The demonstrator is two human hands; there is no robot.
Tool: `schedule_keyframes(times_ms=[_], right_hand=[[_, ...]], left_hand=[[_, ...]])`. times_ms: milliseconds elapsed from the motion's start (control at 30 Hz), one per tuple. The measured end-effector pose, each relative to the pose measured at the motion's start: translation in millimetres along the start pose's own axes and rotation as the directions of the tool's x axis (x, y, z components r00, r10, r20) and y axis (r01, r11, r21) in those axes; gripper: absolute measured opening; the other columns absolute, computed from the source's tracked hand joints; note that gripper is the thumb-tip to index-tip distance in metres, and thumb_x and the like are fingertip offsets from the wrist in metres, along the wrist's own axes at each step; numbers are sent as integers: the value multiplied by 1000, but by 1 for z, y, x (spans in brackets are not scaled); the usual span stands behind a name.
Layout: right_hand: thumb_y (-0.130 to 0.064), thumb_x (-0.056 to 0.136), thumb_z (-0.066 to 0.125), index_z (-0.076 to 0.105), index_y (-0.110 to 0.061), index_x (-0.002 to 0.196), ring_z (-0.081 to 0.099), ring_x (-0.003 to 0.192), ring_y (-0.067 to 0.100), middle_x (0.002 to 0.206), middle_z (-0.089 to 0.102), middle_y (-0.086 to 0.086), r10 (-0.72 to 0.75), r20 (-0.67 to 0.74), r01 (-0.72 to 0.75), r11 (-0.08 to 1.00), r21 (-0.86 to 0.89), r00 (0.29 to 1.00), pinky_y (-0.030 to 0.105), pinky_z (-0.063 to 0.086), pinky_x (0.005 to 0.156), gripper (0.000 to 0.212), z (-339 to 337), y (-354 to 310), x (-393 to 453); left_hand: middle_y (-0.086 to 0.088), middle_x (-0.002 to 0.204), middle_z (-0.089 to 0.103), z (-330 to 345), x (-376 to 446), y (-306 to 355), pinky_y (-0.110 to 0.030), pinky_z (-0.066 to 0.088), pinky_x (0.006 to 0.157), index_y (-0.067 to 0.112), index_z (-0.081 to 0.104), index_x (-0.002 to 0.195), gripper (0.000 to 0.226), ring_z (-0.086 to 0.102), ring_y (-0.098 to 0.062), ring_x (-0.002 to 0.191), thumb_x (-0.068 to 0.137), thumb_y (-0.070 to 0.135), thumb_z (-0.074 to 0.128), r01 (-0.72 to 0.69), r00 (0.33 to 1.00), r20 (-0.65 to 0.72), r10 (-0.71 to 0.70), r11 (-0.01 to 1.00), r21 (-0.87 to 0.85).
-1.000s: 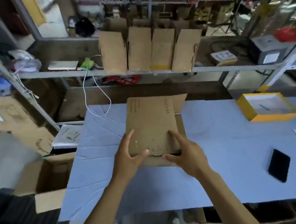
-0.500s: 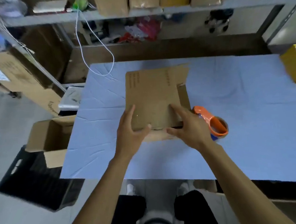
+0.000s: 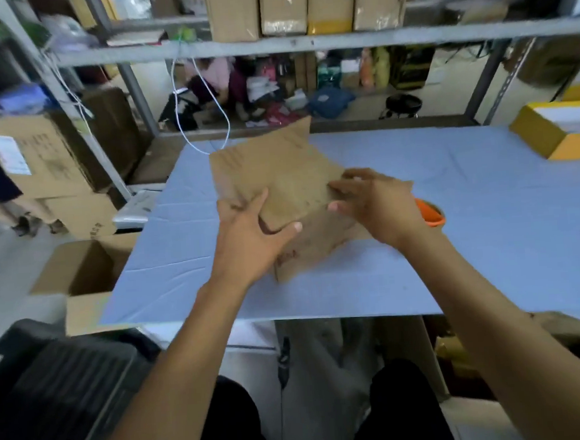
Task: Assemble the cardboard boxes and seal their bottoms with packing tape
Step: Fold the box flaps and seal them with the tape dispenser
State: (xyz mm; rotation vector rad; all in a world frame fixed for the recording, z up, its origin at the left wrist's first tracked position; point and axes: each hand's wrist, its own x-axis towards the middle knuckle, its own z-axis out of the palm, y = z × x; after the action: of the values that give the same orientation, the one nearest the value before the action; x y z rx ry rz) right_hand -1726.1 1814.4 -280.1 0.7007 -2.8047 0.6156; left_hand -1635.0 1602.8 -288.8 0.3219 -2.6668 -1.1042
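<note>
Two hands on one flat box [image 3: 279,186], lifted and tilted over the middle of the surface [image 3: 168,262], slightly toward its left edge. Off the left edge, on the floor: open carton [image 3: 76,269], black crate [image 3: 53,391]. Left hand [image 3: 249,243] clamped on the box's near-left corner, thumb over the top panel, fingers beneath. Right hand [image 3: 380,206] on the box's right side, fingers curled at the edge, apparently pinching a panel; exact grip blurred. Just behind that hand, orange tape dispenser [image 3: 430,211], half hidden. Toward the far right corner, yellow tray [image 3: 550,136]. Along the shelf [image 3: 303,43] above, several finished boxes [image 3: 301,6] standing in a row.

Step in hand, judged: opening the flattened box into a tube. Best done by pulling opposite panels apart with both hands, squaring the corners, then folding the bottom flaps flat before reaching for the tape.

Against half a second ago: box no longer lying square on the surface but raised and rotated, far corner swung up and right; left thumb now further across the panel; camera tipped up, showing more shelf.
</note>
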Motion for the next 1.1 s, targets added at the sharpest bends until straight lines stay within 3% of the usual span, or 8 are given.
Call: schedule_keyframes(times_ms=[133, 233, 333, 433, 600, 767, 967, 1100], right_hand=[[-47, 92, 50, 70, -22, 119, 56, 119, 34, 128, 64, 9, -68, -136, 75, 996, 49, 988, 46, 42, 102, 42, 14, 9, -8], [-35, 97, 57, 66, -26, 125, 50, 127, 26, 138, 57, 3, -16, -144, 33, 992, 118, 989, 34, 37, 106, 31, 17, 20, -12], [-34, 96, 59, 65, -27, 127, 51, 127, 16, 141, 55, -2, 18, -123, 8, 979, 206, 992, 13, 32, 101, 32, 16, 33, -12], [-36, 94, 61, 62, -24, 130, 57, 118, 18, 136, 59, -1, 16, -122, 11, 976, 218, 992, 24, 41, 100, 38, 14, 40, -6], [-36, 93, 60, 44, -24, 142, 51, 119, 31, 129, 49, 10, 363, -54, -365, 930, -35, 930, 40, 47, 89, 53, 20, 77, -7], [-9, 88, 53, 36, -28, 145, 59, 101, 33, 114, 62, 10, 340, 107, -305, 918, -254, 934, 38, 50, 81, 63, 26, 93, -12], [-7, 91, 39, 57, -36, 130, 61, 91, 24, 111, 66, 4, 357, -112, -285, 867, 408, 927, 36, 51, 77, 52, -24, 68, -9], [-29, 92, 65, 53, -49, 124, 61, 91, 0, 103, 62, -31, 252, -194, -75, 769, 635, 948, 12, 48, 72, 40, -62, 36, -26]], left_hand=[[-11, 143, 27, 0, -16, 3, -41, 27, 116, 28, 61, 129, 76, 24, -32, 134, 68, 73, 68, -158, 982, -57, 179, 949, 271], [-5, 158, 33, 5, -16, 8, -41, 18, 119, 22, 57, 127, 84, 20, -23, 148, 67, 81, 48, -315, 949, 119, 291, 878, 361], [0, 133, 59, 11, -10, 7, -41, 38, 100, 20, 60, 121, 79, 49, -27, 125, 72, 79, 42, -457, 888, 179, 424, 767, 451], [-1, 104, 57, 17, 3, 11, -39, 46, 76, 25, 68, 117, 73, 52, -29, 95, 77, 80, 41, -551, 805, 131, 579, 648, 526], [1, 145, 50, 29, 7, 20, -42, 41, 98, 42, 47, 144, 89, 44, -25, 131, 75, 90, 20, -460, 877, 205, 434, 641, 614], [12, 165, 17, 27, 7, 29, -35, 17, 118, 47, 19, 154, 96, 16, -13, 150, 71, 87, -8, -420, 908, 274, 319, 714, 560], [22, 155, 33, 21, 11, 34, -33, 22, 113, 46, 42, 143, 76, 25, -5, 143, 79, 80, 18, -337, 937, 239, 254, 834, 437], [20, 121, 65, 17, 26, 37, -35, 43, 104, 35, 71, 109, 33, 55, -6, 118, 84, 52, 59, -187, 971, 160, 179, 982, 36]])
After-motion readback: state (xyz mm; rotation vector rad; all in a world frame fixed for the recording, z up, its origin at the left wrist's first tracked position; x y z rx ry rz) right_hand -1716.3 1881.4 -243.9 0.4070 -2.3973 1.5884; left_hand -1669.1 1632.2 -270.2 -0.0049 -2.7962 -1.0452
